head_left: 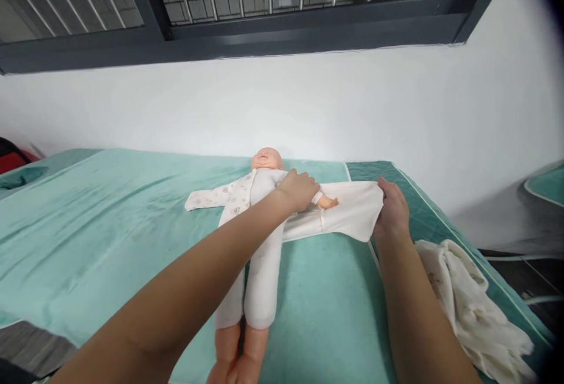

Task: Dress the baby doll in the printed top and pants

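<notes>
A baby doll [264, 255] in white clothes lies on its back, head toward the wall. A patterned baby shirt [238, 199] covers its side at picture left, with that sleeve stretched outward. On the other side, the shirt's plain white part [352, 208] is spread out flat beneath the doll's bare hand [328, 202]. My left hand [301, 190] is closed around the doll's upper arm near the shoulder; its fingertips are partly hidden. At the far right end of the white part, my right hand [392, 205] pinches the fabric's edge and holds it taut.
A crumpled cream cloth [471, 302] lies beside my right forearm. The green sheet [110, 225] covers the bed, which meets a white wall [286, 102] under a dark-framed barred window [264, 37]. A red and black item [15, 158] is at the left edge.
</notes>
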`<state>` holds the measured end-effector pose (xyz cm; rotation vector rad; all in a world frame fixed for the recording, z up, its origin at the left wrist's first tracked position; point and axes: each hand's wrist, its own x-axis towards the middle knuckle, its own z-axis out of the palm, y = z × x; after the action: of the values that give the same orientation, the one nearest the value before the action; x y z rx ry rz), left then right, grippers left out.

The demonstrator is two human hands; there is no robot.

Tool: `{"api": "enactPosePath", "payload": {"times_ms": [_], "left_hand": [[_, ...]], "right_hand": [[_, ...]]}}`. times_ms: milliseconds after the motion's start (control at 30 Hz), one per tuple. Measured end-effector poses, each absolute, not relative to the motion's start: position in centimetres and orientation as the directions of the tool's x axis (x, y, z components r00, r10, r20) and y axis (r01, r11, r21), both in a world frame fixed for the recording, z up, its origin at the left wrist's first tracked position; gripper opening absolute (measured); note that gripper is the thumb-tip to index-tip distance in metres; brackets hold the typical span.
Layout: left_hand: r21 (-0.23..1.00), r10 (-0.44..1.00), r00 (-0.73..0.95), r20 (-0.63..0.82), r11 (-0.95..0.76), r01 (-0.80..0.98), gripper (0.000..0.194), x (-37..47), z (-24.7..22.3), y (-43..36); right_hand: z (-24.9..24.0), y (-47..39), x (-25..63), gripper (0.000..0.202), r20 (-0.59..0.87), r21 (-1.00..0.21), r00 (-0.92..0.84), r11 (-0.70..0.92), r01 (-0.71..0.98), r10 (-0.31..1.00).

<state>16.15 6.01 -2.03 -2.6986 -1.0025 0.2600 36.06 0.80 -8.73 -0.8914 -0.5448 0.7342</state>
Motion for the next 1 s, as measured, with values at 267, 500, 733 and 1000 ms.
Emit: {"api": "enactPosePath", "payload": {"times_ms": [267, 500, 733, 1000], "left_hand": [[-0.206, 0.782, 0.619, -0.064, -0.618, 0.759, 0.031, 18.0, -2.5, 6.2], [-0.116, 0.805, 0.589, -0.065, -0.593, 0.797, 0.035, 18.4, -2.9, 6.5], [0.157, 0.816, 0.570, -0.099, -0.553, 0.819, 0.029, 13.7, 1.1, 8.0], [0.567, 0.798, 0.599, -0.074, -0.460, 0.683, 0.049, 9.5, 2.0, 7.6]], "right_hand": [[-6.2, -1.6, 31.4, 0.030, 0.106, -0.827, 0.282, 0.242, -0.507, 0.954], [-5.3, -3.0, 28.9, 0.023, 0.118, -0.854, 0.205, 0.204, -0.479, 0.972], [-6.5, -2.4, 26.9, 0.044, 0.240, -0.852, -0.141, 0.138, -0.504, 0.961], [-7.0, -3.3, 24.0, 0.045, 0.270, -0.924, -0.366, 0.133, -0.359, 0.891]]}}
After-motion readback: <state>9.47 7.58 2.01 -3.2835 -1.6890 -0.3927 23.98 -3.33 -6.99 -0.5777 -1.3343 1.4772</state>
